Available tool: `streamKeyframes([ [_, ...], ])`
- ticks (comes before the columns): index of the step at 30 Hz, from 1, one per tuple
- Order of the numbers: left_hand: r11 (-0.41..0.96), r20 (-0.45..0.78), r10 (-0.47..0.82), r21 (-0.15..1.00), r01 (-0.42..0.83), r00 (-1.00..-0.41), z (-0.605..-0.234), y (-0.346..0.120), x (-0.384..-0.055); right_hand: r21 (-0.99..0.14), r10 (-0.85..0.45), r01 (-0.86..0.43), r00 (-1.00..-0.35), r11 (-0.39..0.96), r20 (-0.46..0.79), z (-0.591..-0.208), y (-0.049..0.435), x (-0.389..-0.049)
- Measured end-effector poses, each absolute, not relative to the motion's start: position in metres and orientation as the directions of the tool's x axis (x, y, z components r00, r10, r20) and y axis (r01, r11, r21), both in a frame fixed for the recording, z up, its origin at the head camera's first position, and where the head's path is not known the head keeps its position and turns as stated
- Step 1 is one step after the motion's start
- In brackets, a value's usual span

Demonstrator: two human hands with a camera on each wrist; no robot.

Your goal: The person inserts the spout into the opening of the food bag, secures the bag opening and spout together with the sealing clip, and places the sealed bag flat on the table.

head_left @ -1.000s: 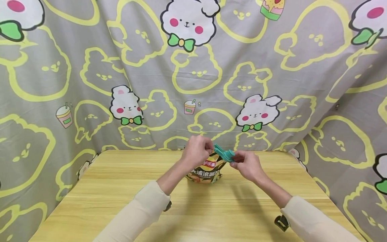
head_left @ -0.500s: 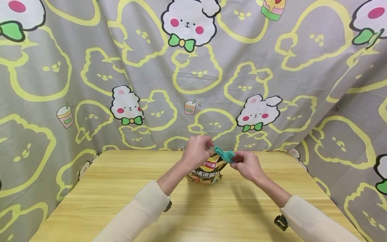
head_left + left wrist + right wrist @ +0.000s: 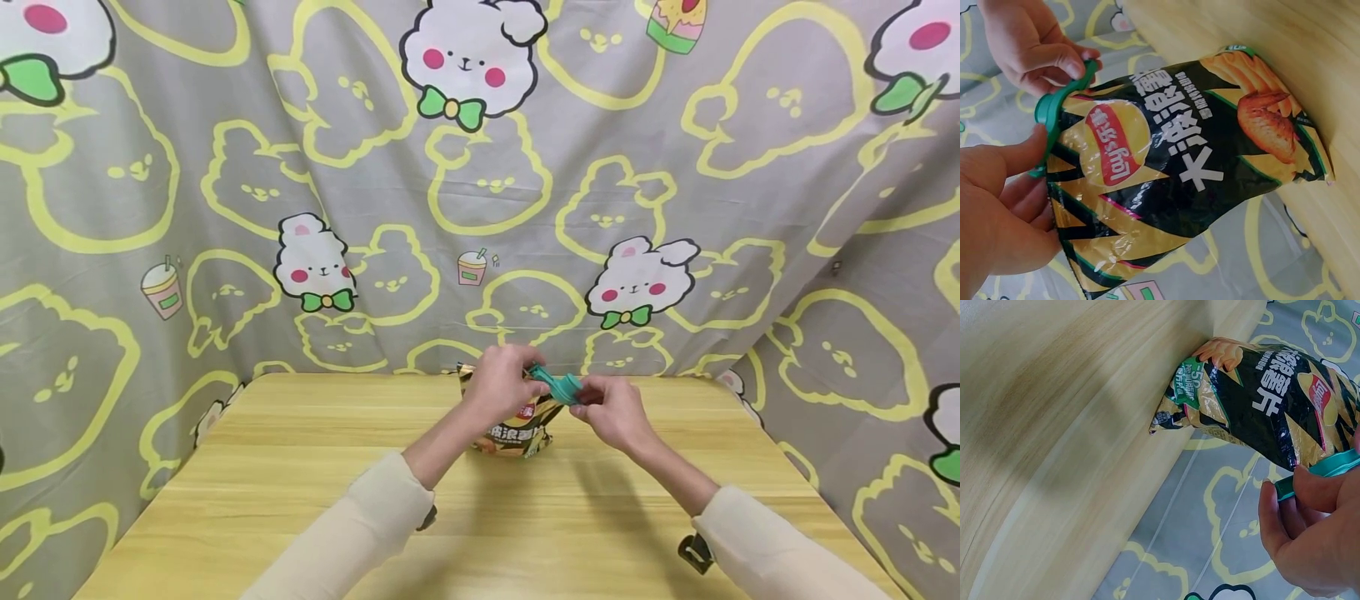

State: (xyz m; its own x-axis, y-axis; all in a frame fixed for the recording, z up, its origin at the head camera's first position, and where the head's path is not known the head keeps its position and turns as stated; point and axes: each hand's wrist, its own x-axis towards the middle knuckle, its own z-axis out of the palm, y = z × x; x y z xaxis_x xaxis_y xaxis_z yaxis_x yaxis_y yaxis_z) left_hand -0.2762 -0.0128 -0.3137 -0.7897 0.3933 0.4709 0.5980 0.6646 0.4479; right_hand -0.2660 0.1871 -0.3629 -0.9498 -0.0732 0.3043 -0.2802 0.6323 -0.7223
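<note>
A black-and-gold Lay's chip bag (image 3: 517,439) stands on the table, its top edge gathered at a teal bag clip (image 3: 558,386). In the left wrist view the clip (image 3: 1052,115) runs across part of the bag's top edge. My left hand (image 3: 498,385) pinches the clip's left end, thumb on the near face and fingers behind. At the other end, my right hand (image 3: 617,410) grips the clip between thumb and fingers, as the right wrist view also has it, with the hand (image 3: 1319,528) beside the bag (image 3: 1260,394). The left top corner of the bag sticks out beyond the clip.
The wood-grain table (image 3: 337,467) spreads out around the bag. A grey curtain (image 3: 480,167) with cartoon bears and rabbits hangs behind it and along both sides. Dark straps (image 3: 695,552) show by the sleeves.
My left hand has shifted right and a little down along the bag's top onto the clip, uncovering the bag's left top corner. My right hand stays nearly still on the clip.
</note>
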Motion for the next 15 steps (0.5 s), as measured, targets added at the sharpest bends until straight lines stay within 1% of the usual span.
streamKeyframes([
  [6, 0.643, 0.502, 0.383, 0.458, 0.614, -0.776, -0.3172, -0.0117, -0.2779, -0.724, -0.071, -0.283, -0.948, 0.629, 0.309, -0.3639, 0.1873, -0.2659],
  [15, 0.633, 0.549, 0.371, 0.441, 0.636, -0.749, -0.3198, -0.0101, -0.2784, -0.727, -0.089, -0.283, -0.952, 0.626, 0.294, -0.3618, 0.1889, -0.2664],
])
